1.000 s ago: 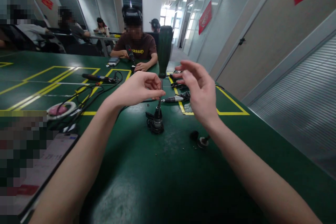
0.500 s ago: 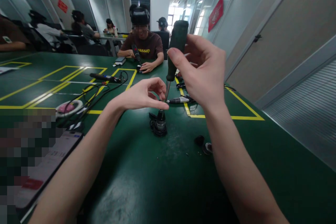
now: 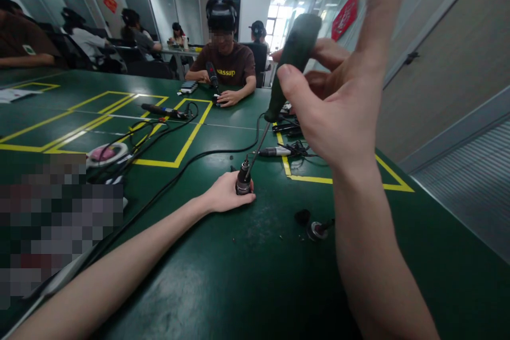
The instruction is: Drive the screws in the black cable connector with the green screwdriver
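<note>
My right hand (image 3: 330, 95) holds a screwdriver (image 3: 295, 58) with a thick dark green handle. The index finger points up, while the thumb and other fingers pinch the handle. The thin shaft slants down and left, its tip at the side of a small black and silver cylindrical part (image 3: 244, 179) standing upright on the table. That part tapers to a thin metal pin at its top. Around its base, my left hand (image 3: 228, 192) is closed, palm on its left and thumb in front; the other fingertips are largely hidden behind it.
A round silver-rimmed piece (image 3: 316, 230) and a dark cap (image 3: 302, 216) lie on the green table (image 3: 191, 287). Beyond are a grey and black pen-like tool (image 3: 274, 151), a tape roll (image 3: 107, 154) and cables. A person (image 3: 225, 58) works opposite with a power screwdriver (image 3: 212, 74).
My left hand has moved down from the shaft to grip the cylindrical part. My right index finger has lifted off the handle, and the screwdriver leans further right.
</note>
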`<act>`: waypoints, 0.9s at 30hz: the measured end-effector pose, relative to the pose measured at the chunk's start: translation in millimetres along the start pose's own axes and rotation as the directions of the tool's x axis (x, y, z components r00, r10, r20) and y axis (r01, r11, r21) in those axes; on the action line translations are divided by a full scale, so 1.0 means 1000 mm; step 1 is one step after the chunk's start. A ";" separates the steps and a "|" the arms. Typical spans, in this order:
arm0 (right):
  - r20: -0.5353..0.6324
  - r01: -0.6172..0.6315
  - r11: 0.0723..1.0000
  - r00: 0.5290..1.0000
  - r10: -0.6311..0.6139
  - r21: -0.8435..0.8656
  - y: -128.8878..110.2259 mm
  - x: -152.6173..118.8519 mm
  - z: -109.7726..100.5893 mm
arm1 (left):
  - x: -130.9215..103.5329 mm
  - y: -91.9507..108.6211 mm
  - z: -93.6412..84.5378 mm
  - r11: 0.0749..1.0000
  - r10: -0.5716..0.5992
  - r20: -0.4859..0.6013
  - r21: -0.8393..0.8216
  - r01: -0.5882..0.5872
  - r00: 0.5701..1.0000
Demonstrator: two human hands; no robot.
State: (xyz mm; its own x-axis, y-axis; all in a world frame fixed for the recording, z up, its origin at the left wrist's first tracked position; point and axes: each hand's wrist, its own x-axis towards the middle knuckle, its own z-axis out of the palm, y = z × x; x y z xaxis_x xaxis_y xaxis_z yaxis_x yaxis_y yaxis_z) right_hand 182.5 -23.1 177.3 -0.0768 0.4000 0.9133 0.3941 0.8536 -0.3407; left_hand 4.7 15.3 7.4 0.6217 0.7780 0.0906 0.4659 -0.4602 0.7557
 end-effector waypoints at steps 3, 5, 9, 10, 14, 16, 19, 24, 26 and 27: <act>0.014 0.143 0.990 0.990 -0.143 -0.004 0.005 0.001 -0.006 | -0.003 0.006 0.000 0.977 -0.022 -0.080 0.211 0.038 0.997; 0.003 0.099 0.994 0.995 -0.099 -0.035 0.007 0.002 -0.010 | -0.005 0.010 -0.002 0.942 -0.025 -0.113 0.331 0.061 0.993; -0.089 0.066 0.993 0.993 -0.075 -0.094 0.012 0.004 -0.021 | -0.006 0.013 -0.003 0.889 -0.021 -0.145 0.450 0.085 0.989; -0.105 0.059 0.992 0.992 -0.071 -0.112 0.013 0.005 -0.024 | -0.006 0.013 -0.003 0.879 -0.015 -0.149 0.469 0.084 0.989; -0.127 -0.033 0.921 0.992 -0.018 -0.387 0.009 0.006 -0.039 | -0.006 0.013 -0.001 0.860 0.008 -0.164 0.504 0.077 0.986; -0.106 -0.060 0.837 0.994 0.002 -0.545 0.005 0.006 -0.046 | -0.006 0.012 -0.001 0.856 0.003 -0.183 0.509 0.092 0.983; -0.083 -0.103 0.793 0.994 0.066 -0.601 0.000 0.006 -0.054 | -0.005 0.012 -0.001 0.851 -0.015 -0.191 0.513 0.113 0.982; 0.039 -0.062 0.905 0.996 0.086 -0.420 -0.002 0.008 -0.062 | -0.003 0.013 -0.002 0.849 -0.035 -0.171 0.515 0.120 0.985; 0.080 -0.073 0.919 0.990 0.112 -0.386 -0.005 0.009 -0.062 | -0.003 0.013 -0.002 0.845 -0.041 -0.164 0.520 0.122 0.986; 0.082 -0.083 0.918 0.989 0.124 -0.389 -0.007 0.009 -0.061 | -0.003 0.014 -0.002 0.844 -0.041 -0.162 0.522 0.122 0.986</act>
State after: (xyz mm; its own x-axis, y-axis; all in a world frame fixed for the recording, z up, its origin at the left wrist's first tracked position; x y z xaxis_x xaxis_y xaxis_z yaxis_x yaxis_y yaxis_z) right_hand 234.7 -46.3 201.4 -0.1023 0.5288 0.8426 0.7240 0.6205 -0.3015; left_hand 7.8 8.0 19.1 0.4913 0.8556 0.1633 0.7975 -0.5172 0.3106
